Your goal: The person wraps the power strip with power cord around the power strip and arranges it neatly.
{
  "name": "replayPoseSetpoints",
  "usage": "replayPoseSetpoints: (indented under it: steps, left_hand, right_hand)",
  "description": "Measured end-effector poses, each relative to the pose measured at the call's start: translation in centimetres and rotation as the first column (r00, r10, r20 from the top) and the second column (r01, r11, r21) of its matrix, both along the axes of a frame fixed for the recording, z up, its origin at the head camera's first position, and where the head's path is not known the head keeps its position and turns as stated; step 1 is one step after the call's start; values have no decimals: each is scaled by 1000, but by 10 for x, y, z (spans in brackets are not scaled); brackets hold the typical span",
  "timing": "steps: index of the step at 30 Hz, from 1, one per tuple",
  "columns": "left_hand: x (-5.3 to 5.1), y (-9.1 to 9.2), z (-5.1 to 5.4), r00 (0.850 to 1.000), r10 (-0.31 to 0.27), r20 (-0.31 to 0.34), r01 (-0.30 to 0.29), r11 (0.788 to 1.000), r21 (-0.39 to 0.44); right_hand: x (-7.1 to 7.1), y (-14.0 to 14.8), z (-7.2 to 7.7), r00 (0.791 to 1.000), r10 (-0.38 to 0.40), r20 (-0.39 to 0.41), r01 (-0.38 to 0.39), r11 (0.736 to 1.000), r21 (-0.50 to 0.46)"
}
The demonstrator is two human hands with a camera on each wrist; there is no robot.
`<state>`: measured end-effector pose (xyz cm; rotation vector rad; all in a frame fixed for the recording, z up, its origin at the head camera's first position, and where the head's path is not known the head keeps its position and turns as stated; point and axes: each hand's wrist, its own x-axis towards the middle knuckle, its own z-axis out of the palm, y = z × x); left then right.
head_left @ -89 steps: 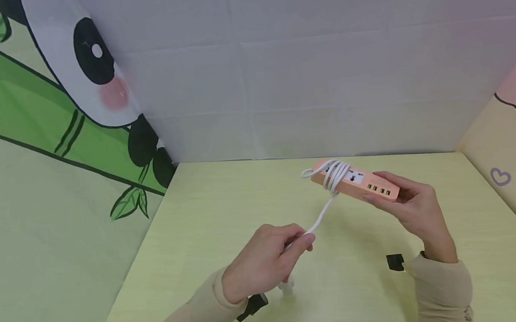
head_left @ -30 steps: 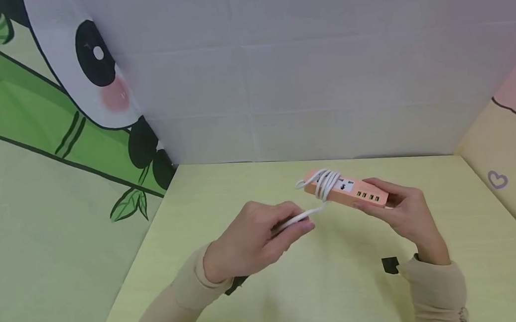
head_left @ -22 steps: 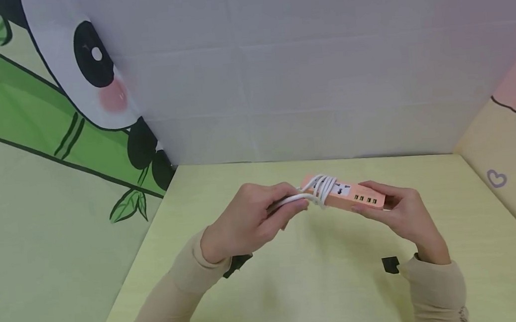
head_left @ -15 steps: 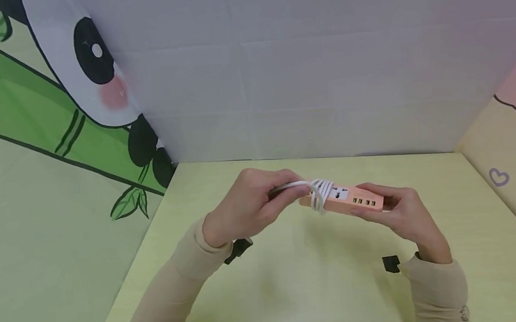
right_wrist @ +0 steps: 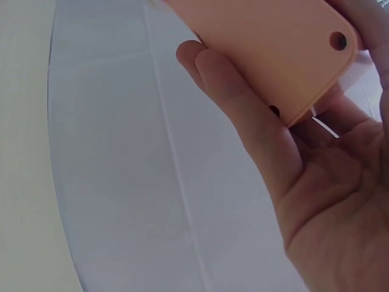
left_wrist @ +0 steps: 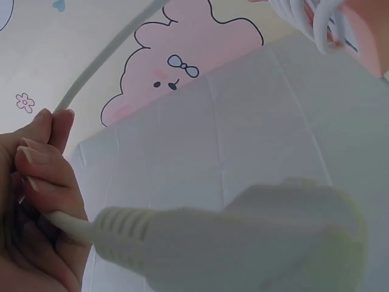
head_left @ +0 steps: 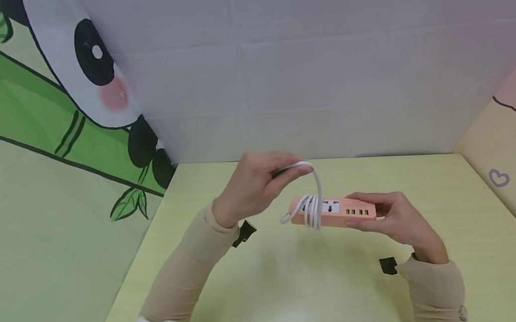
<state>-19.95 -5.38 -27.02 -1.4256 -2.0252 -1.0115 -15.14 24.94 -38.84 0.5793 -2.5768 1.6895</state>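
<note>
An orange-pink power strip [head_left: 355, 209] with sockets and USB ports is held above the table. My right hand [head_left: 399, 218] grips its right end between thumb and fingers; the right wrist view shows the strip's underside [right_wrist: 273, 48]. Several turns of white power cord [head_left: 313, 209] wrap round the left part. My left hand [head_left: 259, 183] pinches the free stretch of cord, up and to the left of the strip. In the left wrist view, the white plug [left_wrist: 243, 243] hangs from cord running through the fingers of that hand [left_wrist: 45, 194].
A pale yellow table [head_left: 294, 288] lies below both hands. A plain grey-white wall [head_left: 324, 76] rises behind it, with cartoon-printed panels [head_left: 42, 221] at the sides. Black camera pieces [head_left: 388, 265] sit at the wrists.
My left hand has risen, carrying the cord from below the strip to above it. My right hand has shifted slightly left and down, and the strip is more level.
</note>
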Motion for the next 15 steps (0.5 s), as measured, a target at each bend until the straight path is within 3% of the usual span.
replayPoseSetpoints:
  steps: [15]
  left_hand:
    - [-32,9,-11,993,70,99,-76,995,60]
  right_hand:
    - [3,-1,2,993,102,-54,-102,995,-3]
